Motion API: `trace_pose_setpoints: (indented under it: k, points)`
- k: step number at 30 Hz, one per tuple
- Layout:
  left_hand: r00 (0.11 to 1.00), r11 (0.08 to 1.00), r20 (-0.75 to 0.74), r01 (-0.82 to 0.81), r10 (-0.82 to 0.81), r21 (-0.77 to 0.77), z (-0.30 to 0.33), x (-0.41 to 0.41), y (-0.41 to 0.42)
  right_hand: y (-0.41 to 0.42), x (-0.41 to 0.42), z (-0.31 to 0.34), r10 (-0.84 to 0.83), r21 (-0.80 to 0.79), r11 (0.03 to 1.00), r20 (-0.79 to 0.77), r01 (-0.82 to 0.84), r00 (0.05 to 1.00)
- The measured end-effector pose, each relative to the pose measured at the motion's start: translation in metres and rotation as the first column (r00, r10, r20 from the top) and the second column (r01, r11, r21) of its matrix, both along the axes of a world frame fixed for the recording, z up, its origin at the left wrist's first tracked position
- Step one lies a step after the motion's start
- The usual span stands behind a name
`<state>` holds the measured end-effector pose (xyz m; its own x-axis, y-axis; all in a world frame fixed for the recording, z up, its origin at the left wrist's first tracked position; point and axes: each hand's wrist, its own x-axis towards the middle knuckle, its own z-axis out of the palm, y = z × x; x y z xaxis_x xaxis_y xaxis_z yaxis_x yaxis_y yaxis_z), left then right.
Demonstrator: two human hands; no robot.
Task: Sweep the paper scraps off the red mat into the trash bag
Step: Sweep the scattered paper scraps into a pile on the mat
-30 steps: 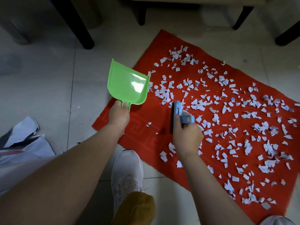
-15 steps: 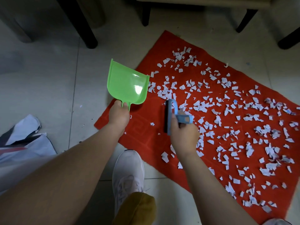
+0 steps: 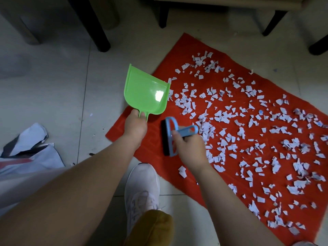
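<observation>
Reaching forward from the lower left, the left hand (image 3: 135, 124) curls its fingers round the short handle of a green dustpan (image 3: 145, 91), which is held tilted with its open mouth facing away, over the near left corner of the red mat (image 3: 179, 55). The forearm runs long and straight up to it. The right hand (image 3: 189, 148) comes in from the lower right with the wrist bent, fingers wrapped round the blue handle of a small brush (image 3: 169, 136); the brush's dark bristle strip faces left, over a bare part of the mat. Paper scraps (image 3: 248, 125) lie scattered over most of the mat to the right of the brush, a few just beside the dustpan's right edge. A white bag (image 3: 26, 157) with dark and red markings lies crumpled on the tiled floor (image 3: 53, 89) at the left, apart from the mat. A white shoe (image 3: 142, 190) stands between the two forearms.
</observation>
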<state>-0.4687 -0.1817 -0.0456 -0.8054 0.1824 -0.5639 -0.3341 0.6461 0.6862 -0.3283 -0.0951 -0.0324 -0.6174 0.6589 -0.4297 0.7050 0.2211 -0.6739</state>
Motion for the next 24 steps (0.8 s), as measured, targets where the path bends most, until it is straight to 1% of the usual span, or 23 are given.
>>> trace_pose_setpoints:
  k: [1, 2, 3, 5, 6, 7, 8, 9, 10, 11, 13, 15, 17, 18, 19, 20, 21, 23, 24]
  points:
    - [1.0, 1.0, 0.004, 0.004, -0.004, 0.001, 0.001, 0.001, 0.001, 0.0, -0.001, -0.003, 0.05, -0.023, 0.999, 0.06, -0.049, 0.997]
    - [1.0, 1.0, 0.005, 0.003, -0.003, 0.005, 0.001, 0.0, 0.001, 0.003, -0.003, -0.005, 0.047, -0.008, 0.999, 0.109, -0.046, 0.993]
    - [1.0, 1.0, 0.007, -0.002, 0.002, 0.007, 0.001, 0.0, 0.001, 0.007, -0.004, -0.006, 0.001, 0.036, 0.999, 0.147, -0.006, 0.989]
    - [1.0, 1.0, -0.006, -0.019, 0.019, -0.004, -0.001, -0.004, -0.003, 0.014, -0.003, -0.004, -0.136, 0.207, 0.973, 0.167, 0.1, 0.976]
    - [0.999, 0.999, -0.017, -0.035, 0.035, -0.011, -0.001, -0.005, -0.006, 0.016, -0.002, 0.0, -0.192, 0.293, 0.945, 0.14, 0.145, 0.971]
    - [0.998, 0.998, -0.025, -0.061, 0.061, -0.014, -0.002, -0.007, -0.009, 0.015, -0.003, 0.004, -0.227, 0.345, 0.92, 0.088, 0.184, 0.97]
    - [0.996, 0.996, -0.03, -0.09, 0.09, -0.014, -0.003, -0.008, -0.012, 0.011, -0.005, 0.009, -0.242, 0.346, 0.912, 0.022, 0.22, 0.97]
    - [0.992, 0.993, -0.028, -0.119, 0.119, -0.012, -0.003, -0.01, -0.014, 0.006, -0.008, 0.014, -0.235, 0.296, 0.927, -0.023, 0.231, 0.972]
    - [0.989, 0.989, -0.027, -0.145, 0.145, -0.011, -0.003, -0.013, -0.016, -0.001, -0.013, 0.019, -0.203, 0.214, 0.954, -0.05, 0.209, 0.978]
    - [0.986, 0.986, -0.026, -0.165, 0.165, -0.014, -0.003, -0.015, -0.018, -0.009, -0.018, 0.022, -0.137, 0.138, 0.98, -0.048, 0.142, 0.989]
    - [0.981, 0.981, -0.036, -0.193, 0.192, -0.024, -0.003, -0.018, -0.022, -0.023, -0.032, 0.023, 0.086, 0.064, 0.994, -0.009, -0.086, 0.996]
    - [0.975, 0.976, -0.059, -0.214, 0.212, -0.027, -0.003, -0.021, -0.026, -0.032, -0.048, 0.018, 0.27, -0.017, 0.963, 0.029, -0.27, 0.962]
    - [0.973, 0.974, -0.055, -0.226, 0.225, -0.021, -0.004, -0.021, -0.03, -0.037, -0.062, 0.012, 0.409, -0.124, 0.908, 0.07, -0.399, 0.91]
    - [0.973, 0.974, -0.051, -0.228, 0.227, -0.019, -0.004, -0.021, -0.031, -0.039, -0.065, 0.009, 0.472, -0.134, 0.879, 0.108, -0.458, 0.875]
    - [0.973, 0.974, -0.048, -0.226, 0.225, -0.02, -0.004, -0.021, -0.032, -0.039, -0.067, 0.006, 0.506, -0.11, 0.862, 0.149, -0.494, 0.85]
    - [0.974, 0.975, -0.045, -0.222, 0.221, -0.025, -0.004, -0.02, -0.031, -0.036, -0.067, 0.004, 0.49, -0.059, 0.871, 0.185, -0.489, 0.852]
    - [0.975, 0.975, -0.036, -0.22, 0.219, -0.023, -0.005, -0.019, -0.03, -0.031, -0.064, 0.002, 0.414, 0.02, 0.904, 0.211, -0.428, 0.885]
    - [0.976, 0.976, 0.0, -0.22, 0.22, -0.004, -0.004, -0.018, -0.027, -0.018, -0.056, 0.001, 0.135, 0.19, 0.967, 0.199, -0.173, 0.971]
    - [0.976, 0.976, 0.009, -0.217, 0.217, 0.003, -0.003, -0.017, -0.025, -0.012, -0.051, 0.003, -0.006, 0.249, 0.968, 0.164, -0.035, 0.987]
